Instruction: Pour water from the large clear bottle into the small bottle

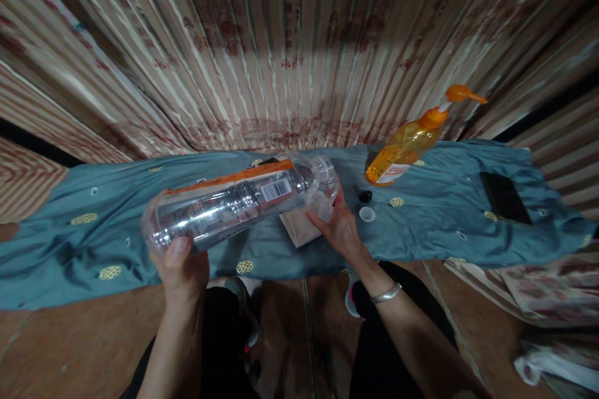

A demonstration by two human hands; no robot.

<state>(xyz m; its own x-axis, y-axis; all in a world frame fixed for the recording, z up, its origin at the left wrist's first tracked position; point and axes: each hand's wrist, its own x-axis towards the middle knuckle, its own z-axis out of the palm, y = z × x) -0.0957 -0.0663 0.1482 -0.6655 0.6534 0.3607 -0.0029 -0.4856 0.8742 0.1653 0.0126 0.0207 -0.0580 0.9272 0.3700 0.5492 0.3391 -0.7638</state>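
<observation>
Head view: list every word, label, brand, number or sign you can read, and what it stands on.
No words or numbers are legible.
Clear plastic bottle: barcode visible; print too blurred to read.
Pump bottle: white label with orange marks, too blurred.
Curtain: reddish marks, possibly characters, unreadable.

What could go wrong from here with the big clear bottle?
The clear bottle is held nearly sideways, so any liquid inside might spill onto the blue-green cloth. The left hand holds it near one end, so it could slip. The small black piece and white disc lie loose near the right hand and might get knocked away.
</observation>
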